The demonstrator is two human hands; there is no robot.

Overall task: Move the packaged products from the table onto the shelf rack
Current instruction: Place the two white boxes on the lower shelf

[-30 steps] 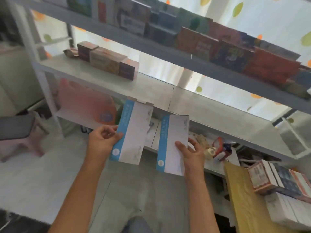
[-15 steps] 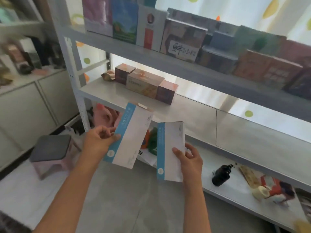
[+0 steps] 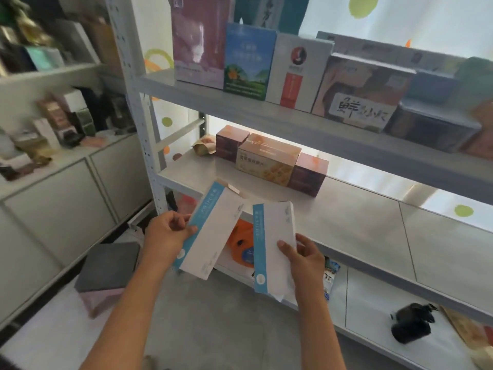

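two hands, left hand [image 3: 170, 233] and right hand [image 3: 304, 259], each pinch a white-blue box [image 3: 213, 231]; the open flap could snag the middle shelf [image 3: 346, 217] edge.

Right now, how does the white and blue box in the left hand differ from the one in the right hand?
The left box leans to the right, while the right box stands nearly upright. The left box shows an open flap at its top; the right box looks closed. The left hand grips its box at the blue edge, whereas the right hand holds its box from the white side, thumb on the front. Both are flat white boxes with a blue stripe, held before the middle shelf.
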